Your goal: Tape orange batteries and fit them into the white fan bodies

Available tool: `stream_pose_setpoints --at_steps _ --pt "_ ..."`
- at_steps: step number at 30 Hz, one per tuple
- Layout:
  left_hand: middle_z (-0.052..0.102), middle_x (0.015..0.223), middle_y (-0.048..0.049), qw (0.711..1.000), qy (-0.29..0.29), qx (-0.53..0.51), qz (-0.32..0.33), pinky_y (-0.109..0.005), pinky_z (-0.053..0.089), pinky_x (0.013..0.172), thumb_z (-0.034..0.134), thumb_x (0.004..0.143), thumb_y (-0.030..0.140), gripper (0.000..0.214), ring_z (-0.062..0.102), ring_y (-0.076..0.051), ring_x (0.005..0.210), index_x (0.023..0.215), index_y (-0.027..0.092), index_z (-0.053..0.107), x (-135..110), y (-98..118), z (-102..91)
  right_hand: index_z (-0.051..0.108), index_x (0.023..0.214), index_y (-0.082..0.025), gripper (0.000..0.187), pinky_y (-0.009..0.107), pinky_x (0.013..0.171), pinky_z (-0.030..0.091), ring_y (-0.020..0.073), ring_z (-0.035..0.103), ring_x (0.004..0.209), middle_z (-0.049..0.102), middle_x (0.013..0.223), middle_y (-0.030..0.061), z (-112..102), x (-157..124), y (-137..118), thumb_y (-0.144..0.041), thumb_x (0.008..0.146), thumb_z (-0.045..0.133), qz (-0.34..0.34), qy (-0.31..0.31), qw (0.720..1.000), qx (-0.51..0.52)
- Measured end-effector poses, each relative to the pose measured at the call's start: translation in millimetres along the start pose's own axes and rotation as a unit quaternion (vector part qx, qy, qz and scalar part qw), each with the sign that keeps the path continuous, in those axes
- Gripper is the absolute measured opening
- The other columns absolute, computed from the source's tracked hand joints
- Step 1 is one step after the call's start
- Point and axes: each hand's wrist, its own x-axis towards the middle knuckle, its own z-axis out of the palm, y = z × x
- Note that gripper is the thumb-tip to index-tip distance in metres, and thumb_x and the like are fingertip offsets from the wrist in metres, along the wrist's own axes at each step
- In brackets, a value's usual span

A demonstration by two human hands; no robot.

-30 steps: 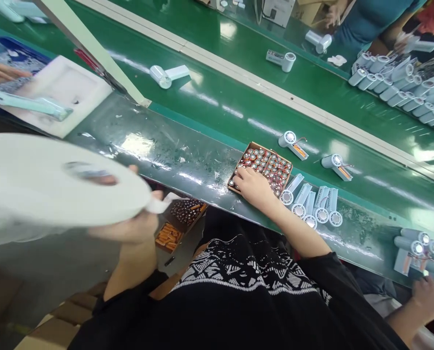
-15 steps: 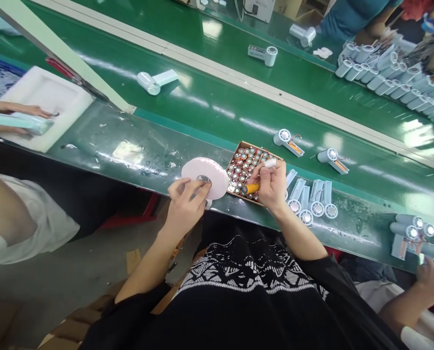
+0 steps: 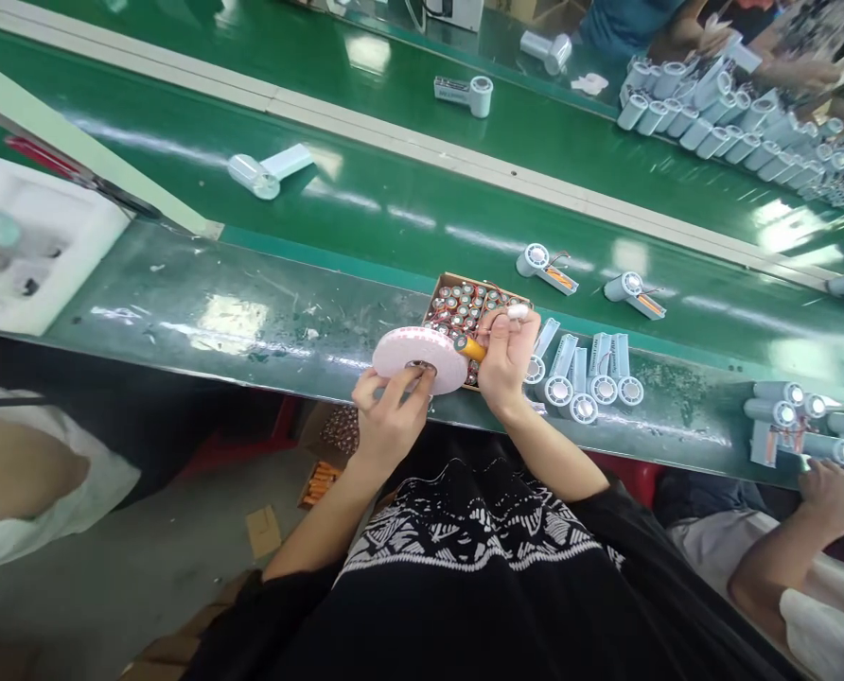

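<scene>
While the left hand [image 3: 390,423] grips a roll of pale foam tape [image 3: 408,361], its fingers [image 3: 400,388] closed at the core, the right hand [image 3: 508,361] pinches an orange battery cell [image 3: 471,348] over a cardboard tray of wired cells [image 3: 457,307] on the green conveyor worktop [image 3: 181,284]. A cardboard scrap [image 3: 264,530] lies on the grey floor [image 3: 145,530] below.

**On the line, my left hand [image 3: 392,419] grips a tape roll [image 3: 412,360] as my right hand [image 3: 508,359] pinches an orange battery [image 3: 470,348] against its rim.**
Just behind them, a cardboard tray [image 3: 465,280] of wired batteries sits on the green conveyor belt [image 3: 181,284], with pale blue casings [image 3: 571,364] lined up beside it.
</scene>
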Motion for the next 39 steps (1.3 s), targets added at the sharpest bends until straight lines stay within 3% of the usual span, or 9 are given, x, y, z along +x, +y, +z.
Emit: stream_pose_setpoints --at_steps 6,12,16,20,23,28,32,35,39 --pt "0.078 0.110 -0.0064 1.000 0.015 0.002 0.001 -0.050 0.047 0.096 0.074 0.088 0.007 0.054 0.044 -0.031 0.100 0.135 0.032 0.074 5.6 -12.9 -2.1 0.049 0.126 -0.028 0.053 0.042 0.095 0.061 0.0223 0.071 0.102 0.073 0.114 0.0073 -36.6 -1.1 -1.9 -0.070 0.097 0.063 0.083 -0.205 0.974 0.053" --pt "0.078 0.108 -0.0066 0.998 -0.041 -0.027 0.023 -0.052 0.041 0.100 0.069 0.093 0.008 0.055 0.045 -0.028 0.091 0.141 0.034 0.071 19.7 -24.7 -6.0 0.065 0.138 -0.023 0.061 0.044 0.106 0.061 0.0209 0.076 0.101 0.079 0.102 0.0012 -72.2 35.4 -27.5 -0.031 0.082 0.087 0.129 -0.364 0.922 -0.031" --pt "0.076 0.106 -0.0076 0.999 -0.030 -0.013 0.022 -0.052 0.037 0.099 0.071 0.095 0.016 0.055 0.046 -0.029 0.095 0.146 0.034 0.067 28.9 -18.3 -4.1 0.074 0.111 -0.022 0.046 0.046 0.105 0.063 0.0242 0.076 0.106 0.080 0.109 0.0047 -56.7 35.0 -27.1 -0.034 0.071 0.095 0.141 -0.277 0.950 0.026" --pt "0.071 0.103 -0.0119 0.999 0.033 0.026 -0.009 -0.048 0.036 0.088 0.081 0.092 0.030 0.044 0.048 -0.031 0.095 0.135 0.025 0.073 32.9 -3.1 5.1 0.066 0.115 -0.025 0.054 0.044 0.102 0.065 0.0239 0.075 0.109 0.077 0.118 0.0080 -21.0 -2.0 -2.7 -0.048 0.074 0.093 0.135 -0.038 0.973 0.182" --pt "0.067 0.099 -0.0128 0.997 0.042 0.024 -0.054 -0.047 0.038 0.086 0.081 0.092 0.040 0.042 0.050 -0.031 0.095 0.129 0.022 0.075 31.1 19.1 10.7 0.061 0.118 -0.026 0.054 0.042 0.099 0.066 0.0241 0.074 0.109 0.075 0.121 0.0091 -9.5 -11.0 7.0 -0.049 0.077 0.090 0.148 0.017 0.963 0.224" --pt "0.069 0.101 -0.0095 0.987 -0.116 -0.113 -0.004 -0.047 0.039 0.091 0.085 0.086 0.044 0.042 0.054 -0.030 0.100 0.124 0.027 0.078 15.6 38.0 5.7 0.064 0.126 -0.030 0.045 0.037 0.096 0.065 0.0217 0.072 0.114 0.071 0.124 0.0061 -54.1 76.8 -20.1 -0.047 0.088 0.081 0.007 0.081 0.976 0.201" --pt "0.071 0.111 -0.0120 0.970 -0.162 -0.017 -0.181 -0.052 0.043 0.100 0.079 0.088 0.042 0.043 0.055 -0.036 0.111 0.127 0.025 0.078 -1.1 -37.4 -5.0 0.065 0.132 -0.040 0.060 0.028 0.090 0.064 0.0156 0.073 0.110 0.071 0.120 -0.0023 -110.4 130.7 -36.0 -0.039 0.078 0.092 -0.110 0.132 0.961 0.217" --pt "0.070 0.128 -0.0130 0.912 -0.243 0.017 -0.329 -0.061 0.044 0.109 0.078 0.084 0.041 0.050 0.053 -0.042 0.123 0.131 0.024 0.076 -10.9 -118.0 -13.1 0.071 0.122 -0.037 0.069 0.023 0.076 0.064 0.0134 0.076 0.089 0.076 0.102 -0.0037 -147.9 101.0 -25.2 -0.024 0.061 0.102 -0.056 0.125 0.970 0.203" --pt "0.069 0.137 -0.0087 0.932 -0.213 -0.023 -0.294 -0.054 0.042 0.120 0.072 0.088 0.039 0.041 0.055 -0.036 0.134 0.126 0.024 0.076 7.7 -186.9 -11.3 0.076 0.110 -0.027 0.061 0.033 0.070 0.067 0.0198 0.079 0.077 0.081 0.089 0.0013 -196.2 44.1 4.2 -0.023 0.055 0.102 0.018 0.210 0.966 0.148"
